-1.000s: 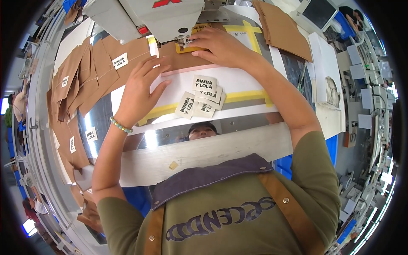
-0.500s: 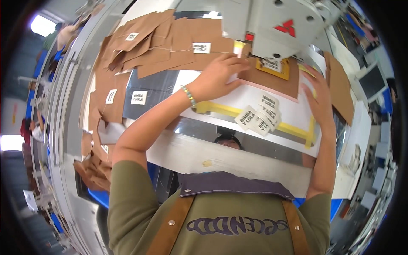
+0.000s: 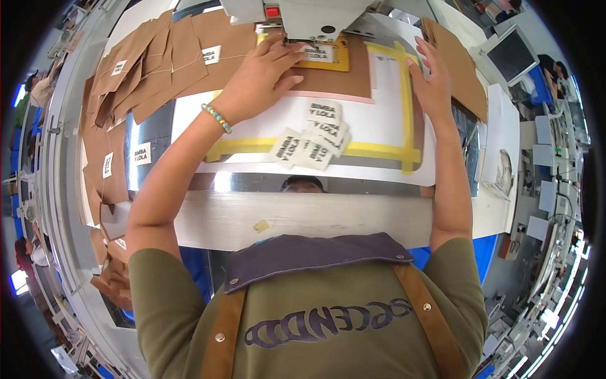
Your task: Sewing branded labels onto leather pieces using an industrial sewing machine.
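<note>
Beneath the sewing machine head [image 3: 319, 19] lies a brown piece of fabric or leather [image 3: 353, 85]. On it a yellow frame [image 3: 341, 63] surrounds a white label [image 3: 320, 54] with black print. My left hand [image 3: 262, 79] rests by the needle area at the frame's left side, fingers stretched out and holding nothing I can see. At the right edge of the white template board [image 3: 240, 126], beside its yellow tape [image 3: 404, 120], my right hand [image 3: 432, 82] is open with fingers apart. A small pile of white printed labels [image 3: 315, 139] sits on the board between my forearms.
Brown pieces [image 3: 154, 69] with labels lie heaped on the left, some joined by threads. Another brown stack [image 3: 454, 69] stands at the right. A single label [image 3: 141, 154] lies left of the board. Beyond are a screen [image 3: 511, 57] and a white box [image 3: 500, 142].
The view has shifted, so the whole bench sits further left and higher. My left hand has come closer to the needle area and the yellow frame. My right hand stays by the board's right edge.
</note>
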{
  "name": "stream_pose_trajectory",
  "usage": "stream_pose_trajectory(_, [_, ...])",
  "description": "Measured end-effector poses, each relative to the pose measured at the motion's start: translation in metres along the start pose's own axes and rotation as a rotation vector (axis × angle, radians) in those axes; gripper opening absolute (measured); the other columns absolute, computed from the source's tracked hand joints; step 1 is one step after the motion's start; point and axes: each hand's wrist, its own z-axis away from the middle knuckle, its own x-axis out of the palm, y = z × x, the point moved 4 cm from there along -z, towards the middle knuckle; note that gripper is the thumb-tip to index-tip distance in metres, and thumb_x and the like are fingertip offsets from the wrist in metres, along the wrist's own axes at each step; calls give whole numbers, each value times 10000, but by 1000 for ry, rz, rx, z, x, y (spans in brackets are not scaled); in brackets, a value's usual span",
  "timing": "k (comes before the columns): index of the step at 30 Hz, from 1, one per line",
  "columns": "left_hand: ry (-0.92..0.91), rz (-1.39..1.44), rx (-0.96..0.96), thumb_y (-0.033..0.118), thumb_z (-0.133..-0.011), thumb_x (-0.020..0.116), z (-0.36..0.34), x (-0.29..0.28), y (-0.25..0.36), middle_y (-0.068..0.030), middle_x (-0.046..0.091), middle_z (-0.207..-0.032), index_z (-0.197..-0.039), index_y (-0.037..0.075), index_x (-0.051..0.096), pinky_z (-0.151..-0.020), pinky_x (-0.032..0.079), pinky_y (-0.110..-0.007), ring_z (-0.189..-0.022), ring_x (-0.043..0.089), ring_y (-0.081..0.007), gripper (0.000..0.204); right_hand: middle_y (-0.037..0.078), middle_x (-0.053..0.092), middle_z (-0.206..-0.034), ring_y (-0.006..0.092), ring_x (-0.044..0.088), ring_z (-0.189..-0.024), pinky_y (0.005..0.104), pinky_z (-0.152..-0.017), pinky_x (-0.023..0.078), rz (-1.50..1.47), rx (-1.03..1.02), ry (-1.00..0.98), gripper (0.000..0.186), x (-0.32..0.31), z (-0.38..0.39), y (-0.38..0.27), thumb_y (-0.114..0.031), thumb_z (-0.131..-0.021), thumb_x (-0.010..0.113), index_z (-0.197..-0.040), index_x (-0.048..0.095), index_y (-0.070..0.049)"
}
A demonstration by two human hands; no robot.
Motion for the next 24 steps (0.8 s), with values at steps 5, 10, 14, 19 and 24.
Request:
stream_pose_trajectory(5, [-67,14,-25,216,-1034,712,2,3,4,-52,622,-1554,-1374,64,729,-1211,447,-471,-1393,507,-355,373,148,649,-1497,322,621,-1370,429,-1131,508,-18,5,-31,496,-3,2,-3,-178,-1020,732,-1493,628,-74])
stream_pose_trajectory(10, [-39,-4,4,221,-1023,724,-1,6,4,-40,629,-1546,-1377,95,740,-1206,446,-453,-1374,521,-321,376,150,651,-1497,325,618,-1378,424,-1134,505,-32,-38,-36,480,-1,3,-7,-185,-1027,732,-1483,635,-71])
stream_pose_trajectory(14, [-38,29,1,225,-1013,735,-1,9,4,-31,628,-1549,-1391,127,738,-1201,443,-445,-1346,533,-310,390,158,657,-1491,338,617,-1386,419,-1158,483,-16,-39,-49,467,1,2,-6,-185,-1023,735,-1467,648,-68])
stream_pose_trajectory(19, [-59,12,5,219,-1004,741,-2,6,4,-27,615,-1564,-1396,128,735,-1190,453,-448,-1337,535,-308,402,163,658,-1490,343,614,-1390,425,-1175,468,13,-44,-63,453,2,2,-4,-174,-1011,739,-1446,668,-67])
stream_pose_trajectory(24, [-58,-14,22,215,-996,746,-1,7,3,-24,614,-1566,-1395,133,736,-1182,461,-445,-1351,535,-310,408,151,653,-1503,334,606,-1402,423,-1175,469,0,-19,-79,425,3,2,0,-166,-1003,746,-1413,694,-66])
